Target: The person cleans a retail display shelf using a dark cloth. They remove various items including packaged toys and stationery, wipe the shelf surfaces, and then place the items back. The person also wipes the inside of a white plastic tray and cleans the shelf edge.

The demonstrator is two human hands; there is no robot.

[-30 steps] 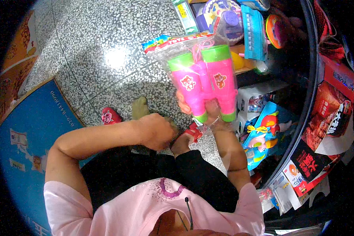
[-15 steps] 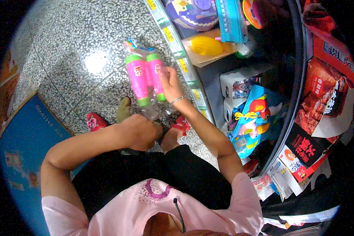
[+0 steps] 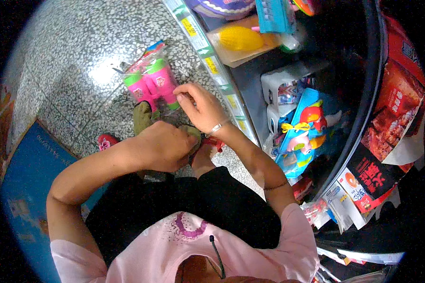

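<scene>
The head camera, the left of two worn side by side, looks steeply down over the wearer's shirt (image 3: 151,250), near above the left hand (image 3: 167,146) and right hand (image 3: 200,107); its wide fisheye takes in floor (image 3: 75,61) ahead and shelf (image 3: 248,78) rightward, bending straight edges toward a dark rim

Rm L of toy pk (image 3: 163,81); shelf edge (image 3: 212,66) blocks R

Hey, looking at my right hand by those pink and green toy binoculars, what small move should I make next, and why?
I'd probably lift your right hand clear of the bagged binoculars: they seem to rest on the speckled floor, and your fingertips sit at their edge without wrapping around them. Whether you're actually touching them, I can't tell.
</scene>
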